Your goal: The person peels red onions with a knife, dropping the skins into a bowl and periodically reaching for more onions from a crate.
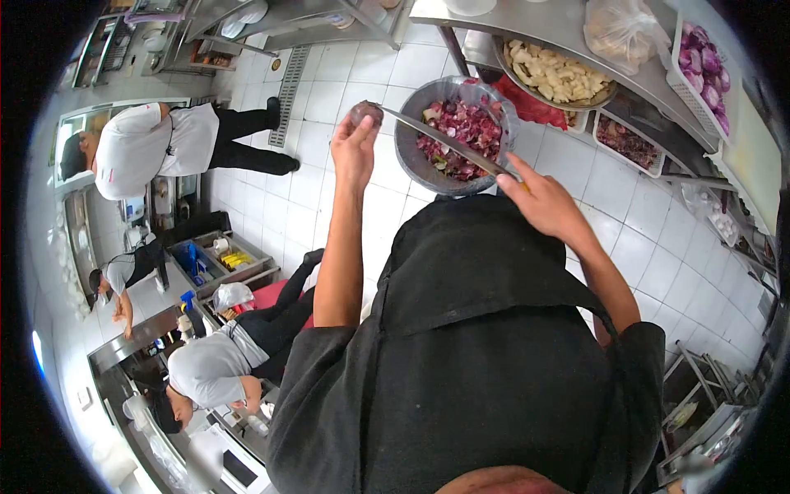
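Note:
My left hand (354, 152) is closed round a dark purple onion (367, 113), held up to the left of the bin. In my right hand (543, 200) is the handle of a long knife (448, 142); its blade reaches across above the bin, with the tip close to the onion. Below the blade a grey bin (403, 156) lined with plastic stands on the floor, partly filled with reddish-purple onion peelings (469, 123). Part of the handle is hidden by my fingers.
At upper right are a metal bowl of pale peeled pieces (553, 74), a white basket of purple onions (699, 70), a clear plastic bag (625, 37) and a lower crate (629, 142). Several people work on the left; one person (140, 152) stands near the floor drain (290, 90).

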`<state>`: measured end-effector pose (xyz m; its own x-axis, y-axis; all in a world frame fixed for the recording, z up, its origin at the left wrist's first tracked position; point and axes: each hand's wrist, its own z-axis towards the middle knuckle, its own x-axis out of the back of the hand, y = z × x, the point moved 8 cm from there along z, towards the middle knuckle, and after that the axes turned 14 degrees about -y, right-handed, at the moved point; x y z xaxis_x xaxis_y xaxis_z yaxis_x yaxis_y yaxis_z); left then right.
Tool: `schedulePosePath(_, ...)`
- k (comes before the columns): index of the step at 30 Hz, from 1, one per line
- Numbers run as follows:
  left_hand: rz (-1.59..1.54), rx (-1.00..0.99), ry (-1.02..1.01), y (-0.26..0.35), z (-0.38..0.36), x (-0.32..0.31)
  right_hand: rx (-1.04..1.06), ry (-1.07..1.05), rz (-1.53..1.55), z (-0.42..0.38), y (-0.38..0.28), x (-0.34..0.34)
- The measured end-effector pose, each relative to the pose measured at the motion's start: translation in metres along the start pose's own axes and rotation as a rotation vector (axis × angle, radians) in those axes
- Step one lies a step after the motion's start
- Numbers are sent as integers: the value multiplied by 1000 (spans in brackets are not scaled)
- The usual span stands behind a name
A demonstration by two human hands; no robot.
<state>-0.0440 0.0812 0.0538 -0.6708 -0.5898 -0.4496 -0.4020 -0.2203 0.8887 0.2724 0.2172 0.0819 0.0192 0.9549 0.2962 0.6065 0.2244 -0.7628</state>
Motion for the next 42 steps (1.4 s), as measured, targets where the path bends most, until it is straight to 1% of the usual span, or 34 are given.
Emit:
schedulePosePath(4, -79, 31, -89, -12, 1, -33, 74, 116, -13, 12, -17, -14)
schedulePosePath(7, -53, 55, -164, -11, 3, -41, 31, 96, 57, 12, -27, -24)
schedulePosePath(13, -38, 66, -221, 0, 3, -30, -20, 150, 26, 18, -42, -46)
schedulePosePath(17, 4, 52, -283, 2, 0, -27, 22, 241, -36, 30, -67, -62)
schedulePosePath(19, -28, 87, -250, -2, -6, -27, 39, 282, -72, 40, -79, -66)
schedulePosePath(21, -26, 115, -239, -7, -11, -24, 24, 280, -99, 55, -87, -72)
schedulePosePath(27, 51, 156, -218, -25, -23, 5, -2, 227, -135, 85, -110, -85)
schedulePosePath(28, 9, 156, -203, -29, -26, 8, -4, 218, -138, 89, -112, -87)
schedulePosePath(30, -71, 144, -170, -35, -29, 14, 4, 218, -150, 96, -119, -88)
schedulePosePath(33, -85, 134, -175, -37, -32, 18, 82, 276, -159, 112, -120, -90)
schedulePosePath(36, -94, 101, -139, -32, -32, 23, 94, 260, -183, 121, -124, -91)
schedulePosePath(39, -112, 62, -91, -29, -34, 26, 43, 167, -152, 123, -130, -91)
schedulePosePath(42, -94, 41, -74, -24, -35, 24, 65, 169, -148, 123, -138, -88)
